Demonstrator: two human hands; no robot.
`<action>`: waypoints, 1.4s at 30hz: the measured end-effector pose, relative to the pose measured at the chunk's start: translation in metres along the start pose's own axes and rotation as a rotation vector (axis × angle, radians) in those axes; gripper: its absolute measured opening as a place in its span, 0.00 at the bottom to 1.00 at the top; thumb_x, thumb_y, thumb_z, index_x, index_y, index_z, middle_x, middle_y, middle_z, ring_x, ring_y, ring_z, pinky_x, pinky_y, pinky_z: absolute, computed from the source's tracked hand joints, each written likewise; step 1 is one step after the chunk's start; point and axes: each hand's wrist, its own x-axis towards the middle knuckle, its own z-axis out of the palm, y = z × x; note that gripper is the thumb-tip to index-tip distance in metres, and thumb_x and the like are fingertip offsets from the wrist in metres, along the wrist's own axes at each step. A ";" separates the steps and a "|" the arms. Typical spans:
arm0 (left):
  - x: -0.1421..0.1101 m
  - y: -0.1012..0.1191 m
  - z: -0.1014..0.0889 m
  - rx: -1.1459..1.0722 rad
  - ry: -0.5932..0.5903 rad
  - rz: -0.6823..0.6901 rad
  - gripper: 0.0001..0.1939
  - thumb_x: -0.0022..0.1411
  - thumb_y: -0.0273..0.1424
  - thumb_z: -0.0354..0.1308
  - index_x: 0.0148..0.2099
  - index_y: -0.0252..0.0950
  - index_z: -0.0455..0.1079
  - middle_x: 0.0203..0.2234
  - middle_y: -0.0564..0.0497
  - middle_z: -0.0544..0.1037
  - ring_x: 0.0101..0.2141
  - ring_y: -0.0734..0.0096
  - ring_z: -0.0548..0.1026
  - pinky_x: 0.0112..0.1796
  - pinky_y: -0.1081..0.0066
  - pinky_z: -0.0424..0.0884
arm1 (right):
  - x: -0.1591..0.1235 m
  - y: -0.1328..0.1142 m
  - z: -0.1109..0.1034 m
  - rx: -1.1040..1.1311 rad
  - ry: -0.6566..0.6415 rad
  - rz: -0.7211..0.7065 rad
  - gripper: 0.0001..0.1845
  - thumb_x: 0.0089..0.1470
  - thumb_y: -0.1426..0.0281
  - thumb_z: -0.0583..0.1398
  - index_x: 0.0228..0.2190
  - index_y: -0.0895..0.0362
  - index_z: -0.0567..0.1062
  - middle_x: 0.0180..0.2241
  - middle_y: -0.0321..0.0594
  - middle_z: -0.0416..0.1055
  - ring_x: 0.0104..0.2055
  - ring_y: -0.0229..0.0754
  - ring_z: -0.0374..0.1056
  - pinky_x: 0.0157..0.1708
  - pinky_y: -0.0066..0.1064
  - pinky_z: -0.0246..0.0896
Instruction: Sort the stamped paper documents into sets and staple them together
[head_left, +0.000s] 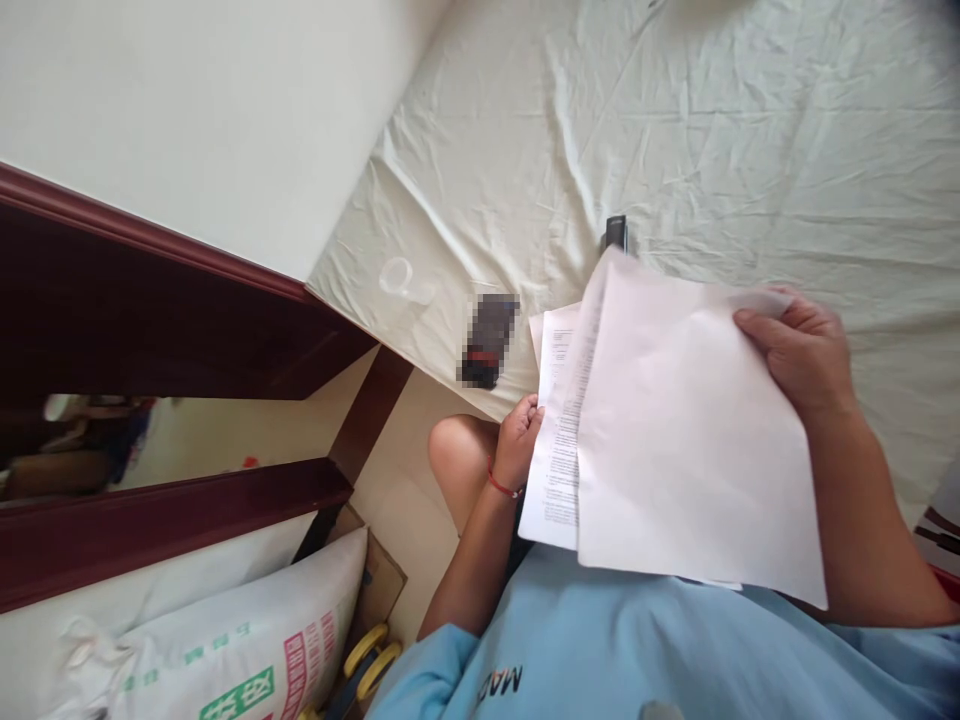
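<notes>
My left hand (pixel 520 428), a red bracelet at its wrist, is closed on the left edge of a stack of printed sheets (pixel 556 480). Over that stack slants a sheet of paper (pixel 690 430), its blank side towards me. My right hand (pixel 802 350) pinches this sheet near its upper right corner, thumb on top. Part of the printed text is covered by the turned sheet. Just beyond the papers lies a narrow black object (pixel 616 232); its near end is hidden, and its kind cannot be made out.
A blurred-out dark phone-like object (pixel 489 340) lies left of the papers on the wrinkled pale sheet (pixel 675 130). Near the edge is a clear round plastic item (pixel 396 275). Dark red wooden furniture (pixel 180 300) and a full white sack (pixel 247 620) stand at left.
</notes>
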 end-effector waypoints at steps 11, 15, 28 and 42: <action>0.006 -0.015 -0.005 0.032 -0.033 0.090 0.22 0.71 0.52 0.60 0.48 0.36 0.75 0.39 0.47 0.82 0.41 0.62 0.78 0.45 0.68 0.72 | 0.004 0.022 -0.004 -0.404 -0.157 -0.178 0.14 0.52 0.61 0.65 0.38 0.55 0.81 0.27 0.32 0.69 0.27 0.34 0.59 0.26 0.28 0.53; 0.005 -0.016 -0.004 0.044 -0.035 0.087 0.22 0.73 0.52 0.59 0.48 0.37 0.76 0.37 0.49 0.80 0.38 0.64 0.76 0.42 0.70 0.70 | 0.001 0.023 0.000 -0.497 -0.209 -0.281 0.17 0.55 0.61 0.64 0.44 0.55 0.83 0.30 0.33 0.72 0.30 0.35 0.61 0.32 0.30 0.56; 0.003 -0.011 -0.003 0.072 -0.039 0.096 0.25 0.72 0.57 0.57 0.40 0.38 0.69 0.30 0.53 0.71 0.32 0.68 0.68 0.36 0.70 0.66 | -0.002 0.027 0.004 -0.483 -0.161 -0.361 0.18 0.59 0.61 0.65 0.49 0.50 0.82 0.31 0.33 0.73 0.31 0.37 0.63 0.31 0.31 0.56; 0.007 -0.013 -0.002 0.134 -0.022 0.093 0.24 0.71 0.55 0.59 0.36 0.39 0.65 0.30 0.53 0.70 0.33 0.67 0.68 0.39 0.69 0.67 | 0.002 0.025 0.004 -0.409 0.122 -0.461 0.10 0.55 0.63 0.67 0.36 0.57 0.82 0.27 0.34 0.70 0.29 0.34 0.61 0.31 0.30 0.53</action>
